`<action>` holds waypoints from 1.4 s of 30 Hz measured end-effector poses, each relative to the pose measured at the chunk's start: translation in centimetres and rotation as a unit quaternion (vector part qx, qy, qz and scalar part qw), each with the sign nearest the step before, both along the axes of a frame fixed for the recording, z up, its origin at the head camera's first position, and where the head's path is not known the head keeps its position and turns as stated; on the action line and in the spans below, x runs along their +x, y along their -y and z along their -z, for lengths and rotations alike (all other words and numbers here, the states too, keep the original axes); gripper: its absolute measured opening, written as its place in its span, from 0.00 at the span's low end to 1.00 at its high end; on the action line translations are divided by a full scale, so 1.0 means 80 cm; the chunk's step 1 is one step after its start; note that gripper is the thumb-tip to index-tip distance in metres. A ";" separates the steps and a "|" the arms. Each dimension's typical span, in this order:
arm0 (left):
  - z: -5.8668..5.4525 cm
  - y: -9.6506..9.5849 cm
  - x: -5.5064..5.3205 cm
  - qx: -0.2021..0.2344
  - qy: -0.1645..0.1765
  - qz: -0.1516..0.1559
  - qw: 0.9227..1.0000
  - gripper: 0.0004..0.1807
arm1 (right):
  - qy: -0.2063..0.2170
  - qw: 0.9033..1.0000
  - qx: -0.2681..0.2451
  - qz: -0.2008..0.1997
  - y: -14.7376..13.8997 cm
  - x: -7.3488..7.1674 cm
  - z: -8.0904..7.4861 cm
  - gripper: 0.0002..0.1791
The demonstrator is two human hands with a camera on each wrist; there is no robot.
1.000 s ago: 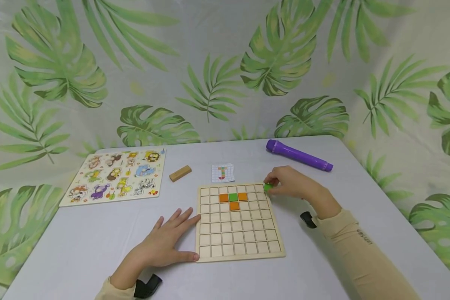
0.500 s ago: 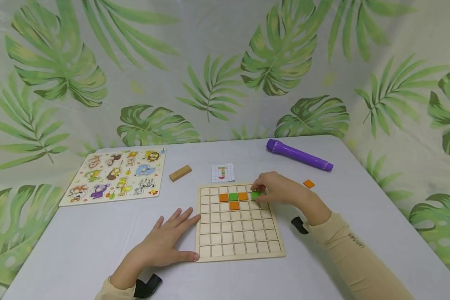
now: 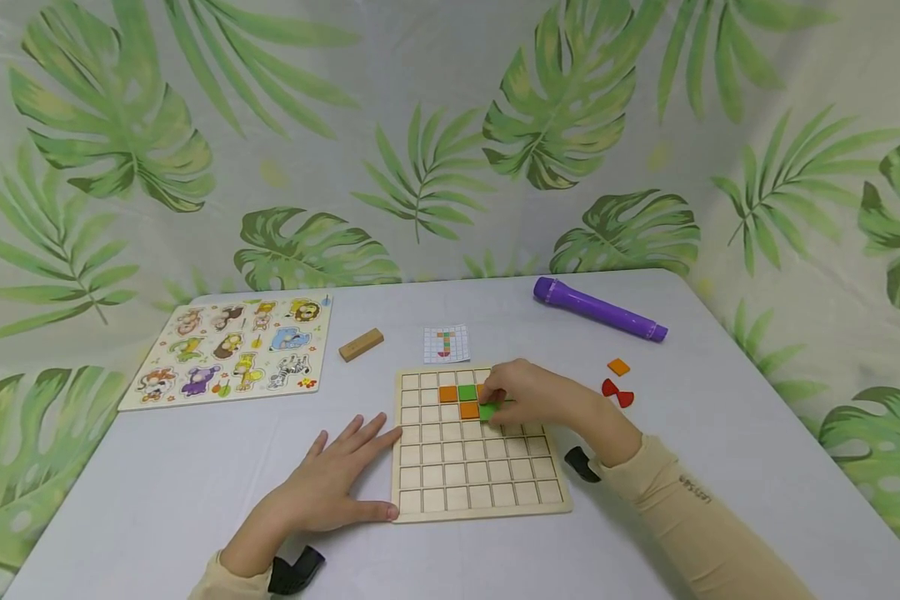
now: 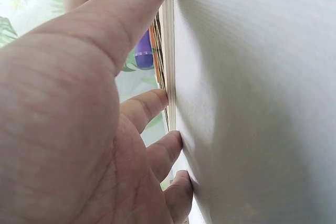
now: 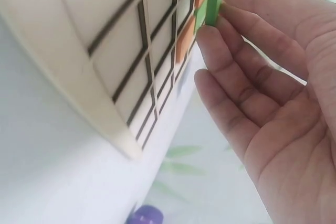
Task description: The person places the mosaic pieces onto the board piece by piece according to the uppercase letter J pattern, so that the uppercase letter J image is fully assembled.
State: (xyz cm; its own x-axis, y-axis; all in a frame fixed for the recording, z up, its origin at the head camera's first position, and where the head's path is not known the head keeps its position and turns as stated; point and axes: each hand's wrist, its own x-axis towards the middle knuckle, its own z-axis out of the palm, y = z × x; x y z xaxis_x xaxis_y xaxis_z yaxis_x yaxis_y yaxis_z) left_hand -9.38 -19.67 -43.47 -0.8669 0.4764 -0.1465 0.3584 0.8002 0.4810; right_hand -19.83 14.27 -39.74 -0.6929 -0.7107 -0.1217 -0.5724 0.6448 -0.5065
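Note:
My right hand (image 3: 536, 396) pinches a green square tile (image 3: 487, 412) over the upper part of the wooden grid board (image 3: 456, 474). In the right wrist view the pinched green tile (image 5: 212, 6) stands edge-on between thumb and fingers. A green tile (image 3: 467, 392) lies in the board, with an orange tile (image 3: 448, 395) to its left and another orange tile (image 3: 468, 410) below. A third orange tile to its right is mostly hidden by my fingers. My left hand (image 3: 326, 483) lies spread, its thumb and a fingertip touching the board's left edge.
Right of the board lie a loose orange tile (image 3: 618, 367) and red pieces (image 3: 618, 393). Beyond them is a purple microphone (image 3: 600, 310). Behind the board are a small pattern card (image 3: 446, 344) and a wooden block (image 3: 362, 345). An animal puzzle board (image 3: 228, 354) sits far left.
My right hand has carried the green tile leftward from the board's upper right corner to beside the lower orange tile. Loose orange and red pieces have come into view. My left hand stays put.

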 end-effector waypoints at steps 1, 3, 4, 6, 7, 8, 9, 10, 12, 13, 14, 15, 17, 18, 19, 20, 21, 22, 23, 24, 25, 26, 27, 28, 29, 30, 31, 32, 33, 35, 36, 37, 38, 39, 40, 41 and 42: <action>0.000 0.000 0.000 0.001 0.001 0.000 1.000 0.56 | 0.005 1.000 0.004 0.004 0.003 0.002 0.001 0.12; 0.000 0.000 0.000 0.002 0.002 -0.001 1.000 0.56 | 0.010 1.000 0.014 0.010 0.008 0.005 0.002 0.12; 0.000 0.000 0.000 0.002 0.003 -0.001 1.000 0.56 | 0.007 1.000 0.018 0.007 0.010 0.007 0.003 0.12; 0.000 0.000 0.001 0.003 0.003 -0.001 1.000 0.56 | -0.001 1.000 0.023 0.000 0.015 0.010 0.004 0.12; 0.000 0.000 0.001 0.004 0.003 -0.001 1.000 0.56 | -0.004 1.000 0.023 -0.007 0.016 0.011 0.004 0.12; 0.000 0.000 0.001 0.004 0.003 -0.001 1.000 0.56 | -0.011 1.000 0.021 -0.017 0.017 0.012 0.004 0.12; -0.001 0.000 0.001 0.004 0.002 -0.001 1.000 0.56 | -0.016 0.999 0.020 -0.025 0.018 0.012 0.005 0.12; -0.001 0.000 0.001 0.004 0.001 0.000 1.000 0.56 | -0.020 0.999 0.020 -0.032 0.019 0.013 0.005 0.12; -0.002 0.000 0.001 0.002 0.000 0.000 1.000 0.56 | -0.021 0.999 0.020 -0.038 0.021 0.014 0.004 0.12; -0.002 0.000 0.001 0.002 0.000 0.000 1.000 0.56 | -0.020 0.999 0.021 -0.040 0.022 0.015 0.004 0.12; -0.002 0.000 0.001 0.001 0.001 0.000 1.000 0.56 | -0.020 0.999 0.023 -0.041 0.022 0.015 0.005 0.12; -0.002 0.000 0.001 0.000 0.001 0.000 1.000 0.56 | -0.019 0.999 0.025 -0.039 0.023 0.016 0.005 0.12; -0.002 0.000 0.001 0.000 0.002 -0.001 1.000 0.56 | -0.020 0.999 0.029 -0.040 0.024 0.017 0.006 0.12; -0.002 0.000 0.001 0.000 0.002 -0.001 1.000 0.56 | -0.021 0.999 0.031 -0.039 0.024 0.017 0.006 0.12; -0.001 0.000 0.001 0.001 0.002 -0.001 1.000 0.56 | -0.022 0.998 0.032 -0.039 0.024 0.017 0.006 0.12; -0.001 0.000 0.001 0.001 0.001 -0.001 1.000 0.56 | -0.025 0.998 0.033 -0.040 0.024 0.018 0.006 0.12; -0.001 0.000 0.001 0.001 0.001 -0.001 1.000 0.56 | -0.026 0.998 0.032 -0.041 0.025 0.018 0.006 0.12; -0.001 0.000 0.001 0.001 0.001 0.000 1.000 0.56 | -0.028 0.998 0.032 -0.042 0.025 0.018 0.007 0.12; -0.001 0.000 0.001 0.000 0.000 0.000 1.000 0.56 | -0.030 0.998 0.031 -0.043 0.025 0.018 0.007 0.12; -0.001 0.000 0.001 0.000 0.001 0.000 1.000 0.56 | -0.030 0.998 0.031 -0.044 0.025 0.018 0.007 0.12; -0.001 0.000 0.001 0.000 0.001 0.000 1.000 0.56 | -0.032 0.998 0.030 -0.045 0.025 0.018 0.007 0.12; -0.001 0.000 0.001 0.000 0.000 0.000 1.000 0.56 | -0.033 0.998 0.031 -0.046 0.026 0.019 0.007 0.11; -0.001 0.000 0.001 0.001 0.000 0.000 1.000 0.56 | -0.034 0.998 0.030 -0.047 0.026 0.018 0.007 0.11; -0.001 0.000 0.001 0.000 0.001 0.000 1.000 0.56 | -0.034 0.998 0.030 -0.048 0.026 0.019 0.008 0.11; -0.001 0.000 0.001 0.001 0.001 0.000 1.000 0.56 | -0.034 0.998 0.030 -0.048 0.026 0.019 0.008 0.11; -0.001 0.000 0.001 0.001 0.000 0.000 1.000 0.56 | -0.035 0.998 0.029 -0.049 0.027 0.018 0.008 0.11; -0.002 0.000 0.001 0.001 0.000 0.000 1.000 0.56 | -0.035 0.998 0.027 -0.051 0.027 0.018 0.008 0.11; -0.002 0.000 0.001 0.001 -0.001 0.001 1.000 0.56 | -0.036 0.998 0.025 -0.053 0.027 0.018 0.008 0.10; -0.002 0.000 0.001 0.001 -0.001 0.001 1.000 0.56 | -0.036 0.998 0.024 -0.054 0.027 0.018 0.009 0.10; -0.002 0.000 0.001 0.002 -0.001 0.001 1.000 0.56 | -0.038 0.997 0.020 -0.059 0.027 0.017 0.009 0.09; -0.002 0.000 0.001 0.002 -0.001 0.001 1.000 0.56 | -0.039 0.997 0.019 -0.061 0.027 0.016 0.010 0.09; -0.002 0.000 0.001 0.002 0.000 0.001 1.000 0.56 | -0.039 0.997 0.019 -0.062 0.028 0.016 0.010 0.09; -0.002 0.000 0.001 0.002 0.000 0.001 1.000 0.56 | -0.039 0.997 0.019 -0.062 0.028 0.017 0.010 0.09; -0.002 0.000 0.001 0.002 0.000 0.000 1.000 0.56 | -0.039 0.997 0.020 -0.063 0.028 0.016 0.010 0.09; -0.002 0.000 0.001 0.002 0.001 0.000 1.000 0.56 | -0.039 0.997 0.020 -0.063 0.028 0.016 0.010 0.09; -0.002 0.000 0.001 0.002 0.001 0.000 1.000 0.56 | -0.039 0.997 0.021 -0.063 0.028 0.016 0.010 0.09; -0.002 0.000 0.001 0.002 0.001 -0.001 1.000 0.56 | -0.039 0.997 0.022 -0.063 0.028 0.016 0.010 0.09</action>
State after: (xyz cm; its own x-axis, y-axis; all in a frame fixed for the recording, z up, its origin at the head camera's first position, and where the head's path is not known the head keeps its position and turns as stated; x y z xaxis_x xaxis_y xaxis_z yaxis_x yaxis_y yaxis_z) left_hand -9.33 -19.66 -43.34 -0.8673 0.4757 -0.1466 0.3563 0.7989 0.4846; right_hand -18.57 12.04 -40.56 -0.6063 -0.7884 -0.1040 -0.6870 0.5851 -0.4310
